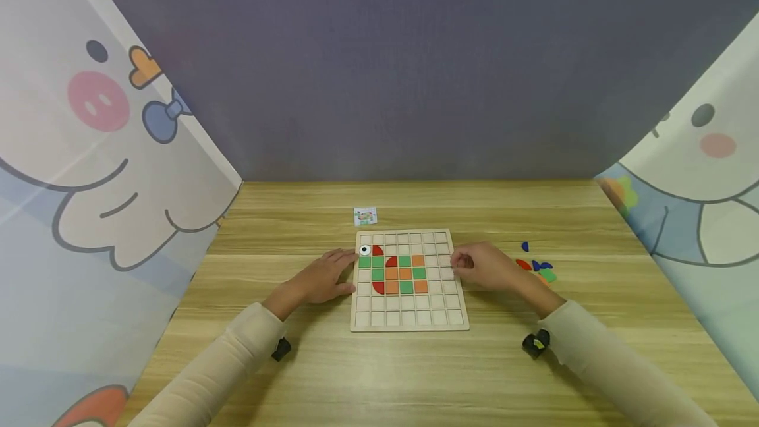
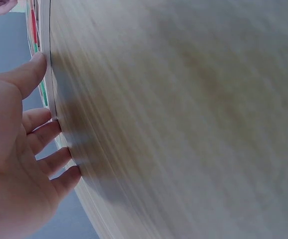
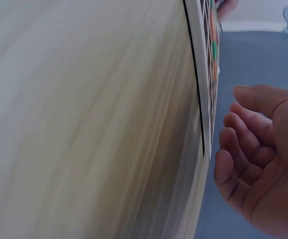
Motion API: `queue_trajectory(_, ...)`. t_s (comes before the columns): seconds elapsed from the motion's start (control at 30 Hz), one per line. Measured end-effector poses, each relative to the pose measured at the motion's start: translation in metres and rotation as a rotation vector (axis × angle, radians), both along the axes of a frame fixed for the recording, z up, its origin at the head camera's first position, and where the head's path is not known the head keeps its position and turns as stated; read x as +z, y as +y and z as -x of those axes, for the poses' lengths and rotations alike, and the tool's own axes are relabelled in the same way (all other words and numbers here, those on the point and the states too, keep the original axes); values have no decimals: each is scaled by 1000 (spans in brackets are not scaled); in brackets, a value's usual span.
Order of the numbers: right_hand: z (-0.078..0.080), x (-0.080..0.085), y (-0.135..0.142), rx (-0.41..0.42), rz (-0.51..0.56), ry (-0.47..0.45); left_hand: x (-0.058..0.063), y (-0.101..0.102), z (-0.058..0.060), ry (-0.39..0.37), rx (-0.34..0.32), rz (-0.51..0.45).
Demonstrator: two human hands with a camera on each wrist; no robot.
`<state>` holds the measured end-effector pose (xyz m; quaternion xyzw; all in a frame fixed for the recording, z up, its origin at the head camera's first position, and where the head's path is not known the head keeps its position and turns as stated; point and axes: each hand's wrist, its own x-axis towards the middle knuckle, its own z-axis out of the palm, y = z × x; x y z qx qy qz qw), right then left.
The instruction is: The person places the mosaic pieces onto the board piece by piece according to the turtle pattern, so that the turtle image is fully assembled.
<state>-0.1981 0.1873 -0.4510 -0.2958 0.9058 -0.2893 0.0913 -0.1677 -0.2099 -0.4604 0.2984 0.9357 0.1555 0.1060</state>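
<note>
A wooden grid board lies on the table with green, orange and red pieces set in its cells. A round white eye piece sits near its upper left corner. My left hand rests at the board's left edge, and the left wrist view shows its thumb against the side. Over the right edge hovers my right hand. Its fingers are loosely curled with nothing visible between them and the thumb.
Several loose pieces lie right of the right hand, among them a green one, a red one and a blue one. A small picture card lies behind the board. A dark wall stands at the back.
</note>
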Motion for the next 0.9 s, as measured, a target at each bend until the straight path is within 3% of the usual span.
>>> queue_trajectory(0.43,5,4,58,-134,-51,37,-2,-2,2,5,-5,7)
queue_trajectory(0.9,3,1,102,-200,-123,92,-2,-1,2,9,-5,7)
